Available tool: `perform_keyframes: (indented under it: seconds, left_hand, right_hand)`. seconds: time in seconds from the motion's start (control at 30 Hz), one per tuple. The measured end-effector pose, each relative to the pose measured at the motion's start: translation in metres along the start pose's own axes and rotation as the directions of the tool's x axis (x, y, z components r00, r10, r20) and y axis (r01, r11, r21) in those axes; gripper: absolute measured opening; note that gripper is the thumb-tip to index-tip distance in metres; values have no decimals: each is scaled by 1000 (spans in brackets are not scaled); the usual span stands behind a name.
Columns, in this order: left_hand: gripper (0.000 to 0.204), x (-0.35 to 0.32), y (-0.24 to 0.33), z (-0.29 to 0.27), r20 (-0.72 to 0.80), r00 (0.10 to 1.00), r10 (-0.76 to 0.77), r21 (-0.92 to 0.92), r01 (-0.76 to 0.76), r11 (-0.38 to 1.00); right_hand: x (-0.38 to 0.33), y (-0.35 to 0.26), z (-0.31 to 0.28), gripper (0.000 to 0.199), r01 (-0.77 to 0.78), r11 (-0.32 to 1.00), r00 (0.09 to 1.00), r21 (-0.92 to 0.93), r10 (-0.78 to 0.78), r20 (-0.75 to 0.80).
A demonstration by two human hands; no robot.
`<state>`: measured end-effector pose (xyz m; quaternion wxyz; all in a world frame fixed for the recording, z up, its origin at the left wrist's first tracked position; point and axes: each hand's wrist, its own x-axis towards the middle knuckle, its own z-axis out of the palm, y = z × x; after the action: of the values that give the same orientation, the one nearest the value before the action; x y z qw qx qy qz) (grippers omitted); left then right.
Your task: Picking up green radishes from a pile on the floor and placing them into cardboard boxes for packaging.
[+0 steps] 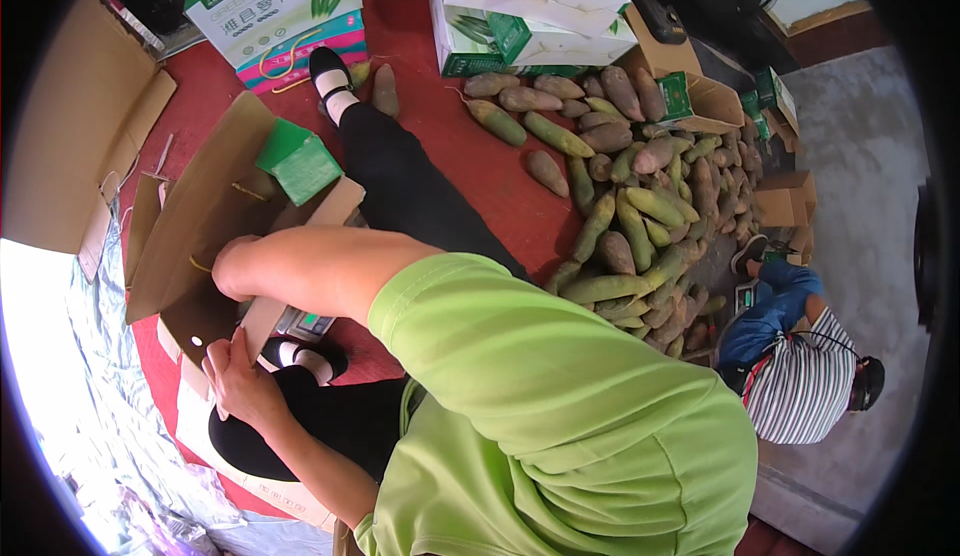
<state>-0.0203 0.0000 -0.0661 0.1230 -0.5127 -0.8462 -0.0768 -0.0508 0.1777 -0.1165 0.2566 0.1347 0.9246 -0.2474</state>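
Observation:
An open cardboard box [200, 216] stands before me, brown inside, with yellow cord handles on its side. My left hand [245, 381] is closed on the near edge of the box, where a narrow cardboard flap stands up. My right hand [237, 264] reaches over that flap into the box; its fingers are hidden inside, so what they touch does not show. A green carton flap [300, 164] sticks out at the box's far corner. Behind the near flap, partly covered, is a grey digital scale [303, 324] with a lit display.
Many green and reddish-brown radishes [640, 216] are heaped on the red floor [480, 181]. White-and-green cartons [530, 21] are stacked at the back, beside a printed gift box [280, 16]. A person in a striped shirt [800, 386] sits at the right. My legs flank the box.

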Motion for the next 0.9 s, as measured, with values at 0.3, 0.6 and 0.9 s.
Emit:
perform_keyframes:
  seconds: [0.3,0.6,0.9]
  left_hand:
    - [31,4,-3,7,88,994,-65,82,57,995]
    - [38,3,-4,20,-36,999,-4,101,8,995]
    - [39,1,-14,23,-49,998,30,121,-24,992]
  right_hand:
    - [-122,81,-42,37,695,672,651,256,-438,-620]
    - [-333,305,138,30,-378,834,676,401,545,-496]
    - [-455,263,368,66,-665,633,737,395,641,213]
